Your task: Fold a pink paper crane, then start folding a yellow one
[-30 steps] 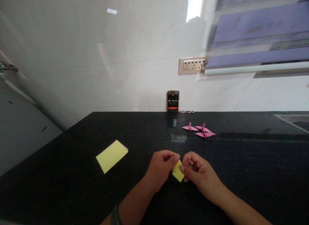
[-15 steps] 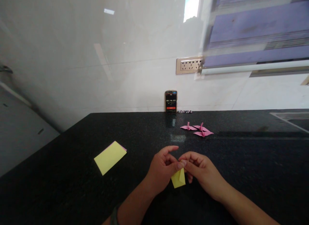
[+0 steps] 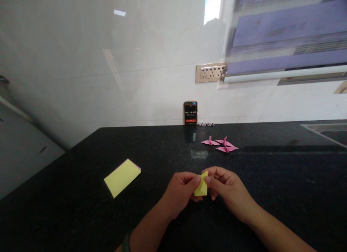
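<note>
A small piece of folded yellow paper (image 3: 201, 189) is held up between my two hands, above the dark countertop. My left hand (image 3: 182, 189) pinches its left edge, thumb in front and fingers behind. On the other side, my right hand (image 3: 226, 183) grips the upper right edge between thumb and forefinger. A slanting fold line and a layered flap show on the paper's front. The fingertips behind it are partly hidden.
Left on the black countertop (image 3: 81, 179) lies a stack of yellow and pink paper sheets (image 3: 122, 178). Beyond my hands sit three pink paper cranes (image 3: 226, 149). A phone (image 3: 190, 114) showing a timer leans against the wall, below a socket panel (image 3: 210, 72).
My left forefinger, raised before, has curled down, and the left hand now pinches the paper's left side. The yellow paper has moved up, showing more of its top between the thumbs.
</note>
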The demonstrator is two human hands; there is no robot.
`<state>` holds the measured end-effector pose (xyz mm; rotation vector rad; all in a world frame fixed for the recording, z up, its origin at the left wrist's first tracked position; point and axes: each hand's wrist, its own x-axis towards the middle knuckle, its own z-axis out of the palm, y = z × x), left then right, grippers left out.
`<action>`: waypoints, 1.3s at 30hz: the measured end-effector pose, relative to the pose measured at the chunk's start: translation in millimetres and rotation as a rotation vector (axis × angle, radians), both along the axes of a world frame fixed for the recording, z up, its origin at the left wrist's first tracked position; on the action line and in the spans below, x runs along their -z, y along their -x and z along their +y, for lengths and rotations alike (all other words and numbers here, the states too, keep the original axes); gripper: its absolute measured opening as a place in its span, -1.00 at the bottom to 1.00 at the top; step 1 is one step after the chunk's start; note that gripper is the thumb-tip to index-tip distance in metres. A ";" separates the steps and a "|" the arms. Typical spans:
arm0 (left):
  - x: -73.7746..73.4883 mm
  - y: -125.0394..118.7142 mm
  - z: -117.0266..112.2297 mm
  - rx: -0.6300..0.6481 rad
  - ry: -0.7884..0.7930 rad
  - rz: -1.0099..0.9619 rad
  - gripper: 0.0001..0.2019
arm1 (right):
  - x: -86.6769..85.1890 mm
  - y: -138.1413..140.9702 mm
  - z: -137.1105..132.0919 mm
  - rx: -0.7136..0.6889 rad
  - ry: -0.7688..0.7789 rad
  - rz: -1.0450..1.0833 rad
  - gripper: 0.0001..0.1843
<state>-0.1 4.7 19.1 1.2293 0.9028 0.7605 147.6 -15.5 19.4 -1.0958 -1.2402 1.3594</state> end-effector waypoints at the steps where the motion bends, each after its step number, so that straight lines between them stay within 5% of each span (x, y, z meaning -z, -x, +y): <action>1: 0.0 0.1 -0.1 -0.002 -0.005 0.002 -0.67 | 0.6 -0.3 -0.2 0.004 -0.001 -0.005 -0.74; 8: -0.5 -0.2 -2.5 0.069 0.089 -0.038 -0.60 | 1.7 0.0 1.0 0.053 -0.018 -0.042 -0.76; 19: -0.8 -1.3 -3.0 0.039 -0.031 0.043 -0.64 | 6.3 1.0 1.0 0.111 -0.064 -0.176 -0.72; 39: -0.1 -1.2 -3.6 0.022 -0.098 0.085 -0.65 | 6.2 0.2 1.7 0.050 -0.038 -0.112 -0.73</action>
